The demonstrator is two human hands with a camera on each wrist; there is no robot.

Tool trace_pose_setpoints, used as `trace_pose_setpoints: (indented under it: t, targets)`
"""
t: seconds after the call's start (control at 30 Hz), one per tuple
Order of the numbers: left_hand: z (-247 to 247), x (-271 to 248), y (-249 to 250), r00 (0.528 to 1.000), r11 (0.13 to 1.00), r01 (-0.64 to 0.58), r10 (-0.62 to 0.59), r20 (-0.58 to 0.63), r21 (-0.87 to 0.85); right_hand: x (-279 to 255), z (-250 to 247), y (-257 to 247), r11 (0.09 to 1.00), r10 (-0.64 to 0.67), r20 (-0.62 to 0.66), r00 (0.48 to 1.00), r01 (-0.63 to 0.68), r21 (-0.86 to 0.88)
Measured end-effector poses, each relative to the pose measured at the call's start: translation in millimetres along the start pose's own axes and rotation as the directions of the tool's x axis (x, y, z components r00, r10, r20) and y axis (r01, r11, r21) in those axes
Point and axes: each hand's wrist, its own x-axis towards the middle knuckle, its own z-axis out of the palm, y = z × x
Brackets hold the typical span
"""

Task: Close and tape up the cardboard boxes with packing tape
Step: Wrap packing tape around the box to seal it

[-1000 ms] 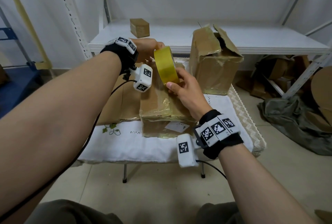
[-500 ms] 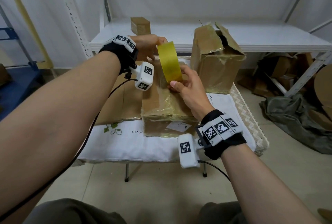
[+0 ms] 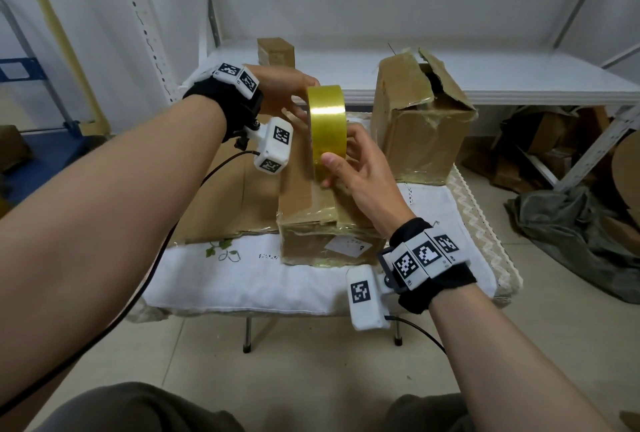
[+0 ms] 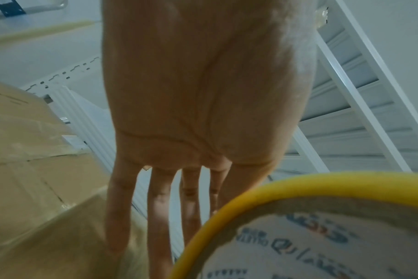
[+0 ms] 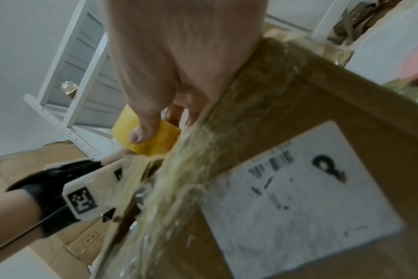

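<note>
A yellow roll of packing tape (image 3: 327, 126) stands on edge in the air over a closed cardboard box (image 3: 308, 209) that bears a white label (image 3: 346, 246). My right hand (image 3: 341, 168) grips the roll, thumb on its outer band and fingers behind it. The right wrist view shows that thumb lying on the roll (image 5: 160, 141) above the box (image 5: 346, 98). My left hand (image 3: 294, 109) is at the roll's left side with straight fingers (image 4: 160, 217) beside the yellow rim (image 4: 298, 181). Whether they touch it I cannot tell. A taller box (image 3: 422, 126) stands behind with open flaps.
The boxes sit on a small folding table under a white cloth (image 3: 242, 279). Flattened cardboard (image 3: 221, 203) lies left of the closed box. A small box (image 3: 275, 52) sits on the white shelf (image 3: 519, 74) behind. Cardboard and dark cloth (image 3: 571, 223) cover the floor at right.
The roll has turned so its outer band faces me more squarely, and it sits slightly higher. Both hands stayed at the roll; the boxes have not moved.
</note>
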Motion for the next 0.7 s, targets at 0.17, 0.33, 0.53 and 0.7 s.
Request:
trace_pose_setpoints:
  t: [0.17,0.33,0.53,0.7]
  targets:
    - [8,8,-17,0.993,0.997,-0.014,0.023,-0.117,0.076,-2,-1,-2,0.999,0.030,-0.027,0.999,-0.029,0.040]
    - [0,23,-9,0.911,0.998,-0.059,0.065,-0.407,0.028,0,0,0,0.989,0.067,-0.051,0.996,-0.060,0.135]
    - [7,44,-21,0.904,0.971,0.051,0.055,-0.423,0.235,4,2,0,0.990,0.114,-0.051,0.992,-0.110,0.084]
    - [7,46,-22,0.881,0.938,0.105,0.067,-0.469,0.330,6,-3,5,0.992,0.117,-0.041,0.992,-0.115,0.053]
